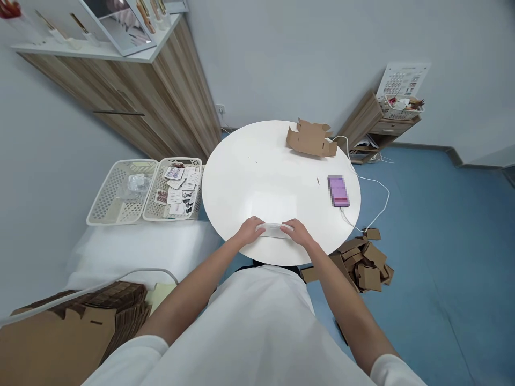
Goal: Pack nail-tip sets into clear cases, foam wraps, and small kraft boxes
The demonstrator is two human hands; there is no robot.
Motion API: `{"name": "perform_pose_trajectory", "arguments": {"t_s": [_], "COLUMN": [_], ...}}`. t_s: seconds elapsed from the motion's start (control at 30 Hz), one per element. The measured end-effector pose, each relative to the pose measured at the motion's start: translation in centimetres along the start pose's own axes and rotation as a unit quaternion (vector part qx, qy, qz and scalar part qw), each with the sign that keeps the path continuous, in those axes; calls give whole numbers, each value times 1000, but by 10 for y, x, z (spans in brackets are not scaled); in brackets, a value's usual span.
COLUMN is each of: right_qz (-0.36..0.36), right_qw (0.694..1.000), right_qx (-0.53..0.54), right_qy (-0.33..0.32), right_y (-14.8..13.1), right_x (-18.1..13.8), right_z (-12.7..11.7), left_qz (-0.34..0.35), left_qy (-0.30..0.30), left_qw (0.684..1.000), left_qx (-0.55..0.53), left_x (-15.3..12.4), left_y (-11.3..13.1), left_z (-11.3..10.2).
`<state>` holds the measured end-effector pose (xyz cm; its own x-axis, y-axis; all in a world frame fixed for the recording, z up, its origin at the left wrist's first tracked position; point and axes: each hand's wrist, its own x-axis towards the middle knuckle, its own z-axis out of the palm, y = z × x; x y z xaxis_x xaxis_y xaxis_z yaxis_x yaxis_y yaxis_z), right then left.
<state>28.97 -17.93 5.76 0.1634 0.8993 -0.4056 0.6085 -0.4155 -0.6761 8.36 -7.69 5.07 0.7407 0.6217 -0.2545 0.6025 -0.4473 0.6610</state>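
Note:
Both my hands rest on the near edge of a round white table point(257, 171). Between them lies a small clear-white flat packet point(274, 230). My left hand point(250, 230) is curled around its left end and my right hand point(296, 231) grips its right end with the fingers closed. Farther back on the table sits a partly folded cardboard box point(310, 139). A purple phone point(338, 191) lies to the right with a white cable point(374, 185) plugged into it.
Two white mesh baskets point(120, 193) point(177, 187) stand on a white surface to the left, one with small cards. Flat cardboard blanks point(80, 321) are stacked at lower left. Folded small boxes point(364, 262) lie piled on the blue floor. A wooden cabinet point(153, 91) stands behind.

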Motion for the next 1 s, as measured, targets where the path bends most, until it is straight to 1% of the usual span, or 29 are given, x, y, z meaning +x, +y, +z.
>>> {"name": "perform_pose_trajectory", "arguments": {"t_s": [0.07,0.17,0.3,0.37,0.47,0.57,0.6,0.67,0.73,0.77,0.83,0.87,0.93,1.0], "right_qz": [16,38,112,142,168,186,185,157,83,38,-34,-50,-54,-49], "right_qw": [998,993,981,977,975,969,966,958,953,952,954,955,955,950], "right_qx": [27,46,11,-16,-59,-118,-145,-203,-247,-260,-273,-277,-287,-307], "right_qy": [46,99,155,159,135,108,108,131,154,154,119,94,47,20], "right_y": [5,14,23,26,26,23,21,16,8,4,-4,-7,-12,-14], "right_x": [0,-1,0,-2,-8,-17,-20,-24,-25,-24,-18,-14,-7,-3], "right_z": [4,9,14,18,23,27,27,28,28,27,26,26,27,30], "left_qz": [-27,-92,-181,-210,-236,-239,-237,-227,-207,-196,-178,-174,-171,-177], "left_qy": [12,23,61,85,120,130,129,116,93,81,72,72,75,82], "left_qw": [999,991,975,968,959,957,958,962,970,974,978,979,978,976], "left_qx": [-41,-91,-110,-110,-105,-100,-98,-94,-87,-83,-80,-81,-90,-94], "left_x": [2,4,9,11,12,12,12,11,11,12,13,13,14,13], "left_y": [-10,-19,-23,-22,-21,-21,-21,-20,-19,-18,-15,-14,-13,-13], "left_z": [0,2,6,8,10,11,11,12,13,13,14,15,16,16]}}
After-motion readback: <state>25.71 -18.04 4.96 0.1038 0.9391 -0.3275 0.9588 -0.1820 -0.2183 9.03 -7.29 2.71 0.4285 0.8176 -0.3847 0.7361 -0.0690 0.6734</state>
